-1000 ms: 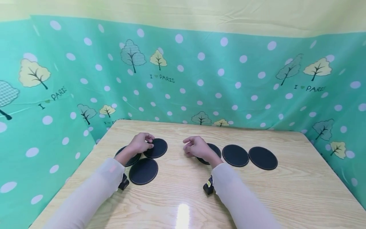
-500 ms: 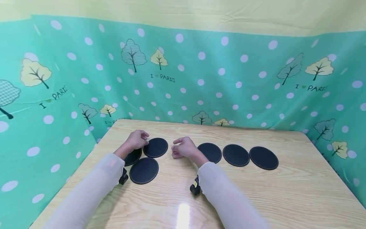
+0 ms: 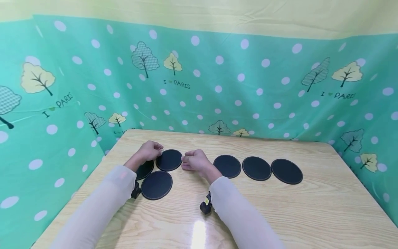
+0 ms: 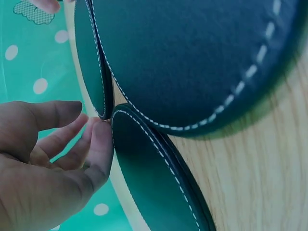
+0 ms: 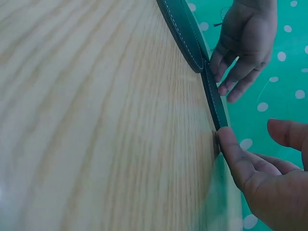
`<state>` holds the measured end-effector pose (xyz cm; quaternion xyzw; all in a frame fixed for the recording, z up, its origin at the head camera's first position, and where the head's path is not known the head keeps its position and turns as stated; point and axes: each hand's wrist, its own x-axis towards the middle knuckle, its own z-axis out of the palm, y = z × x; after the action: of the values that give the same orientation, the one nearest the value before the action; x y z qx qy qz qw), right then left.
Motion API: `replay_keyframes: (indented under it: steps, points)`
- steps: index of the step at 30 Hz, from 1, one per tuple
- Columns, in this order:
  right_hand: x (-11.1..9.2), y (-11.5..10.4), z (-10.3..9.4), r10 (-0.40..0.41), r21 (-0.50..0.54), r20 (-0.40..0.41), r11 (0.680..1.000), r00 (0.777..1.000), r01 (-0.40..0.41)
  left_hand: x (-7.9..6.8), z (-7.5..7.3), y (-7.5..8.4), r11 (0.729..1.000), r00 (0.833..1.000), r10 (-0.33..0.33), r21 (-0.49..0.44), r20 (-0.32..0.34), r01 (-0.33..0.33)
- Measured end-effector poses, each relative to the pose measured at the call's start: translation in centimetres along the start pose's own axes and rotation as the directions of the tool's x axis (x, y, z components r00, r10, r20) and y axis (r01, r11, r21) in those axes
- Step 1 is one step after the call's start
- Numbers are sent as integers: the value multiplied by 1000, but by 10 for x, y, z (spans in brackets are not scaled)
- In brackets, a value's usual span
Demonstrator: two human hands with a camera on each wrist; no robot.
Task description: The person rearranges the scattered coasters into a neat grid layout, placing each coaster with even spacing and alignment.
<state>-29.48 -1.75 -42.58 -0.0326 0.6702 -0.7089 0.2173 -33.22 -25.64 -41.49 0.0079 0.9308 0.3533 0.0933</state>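
Three round black coasters with stitched edges lie close together on the left of the table. One is the far coaster, one the left coaster, one the near coaster. My left hand is at the far coaster's left rim, over part of the left coaster. In the left wrist view, the fingertips of my left hand meet where the far coaster and left coaster adjoin; thumb and fingers are apart. My right hand touches the far coaster's right rim with extended fingertips, seen edge-on in the right wrist view.
Three more black coasters, a first coaster, a middle coaster and an end coaster, lie in a row on the right of the wooden table. A green dotted curtain hangs behind and at both sides.
My right hand has moved left from beside the right-hand row to the far coaster's right rim. The left hand has drawn back slightly left, off the far coaster's top.
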Motion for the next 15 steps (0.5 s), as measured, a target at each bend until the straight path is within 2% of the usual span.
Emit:
replay_keyframes:
  steps: [5, 10, 15]
  points:
    - [-2, -2, 0, 8, 40, 21, 999, 1000, -9, 0, 2, 4, 1000, 1000, 2, -18, 3, -2]
    - [-3, -4, -1, 35, 61, 23, 997, 999, -36, 2, 1, 2, 993, 999, -31, -113, 29, 34]
    - [-4, -5, -2, 59, 100, -5, 993, 998, -58, 1, 0, 1, 971, 997, -48, -230, 58, 60]
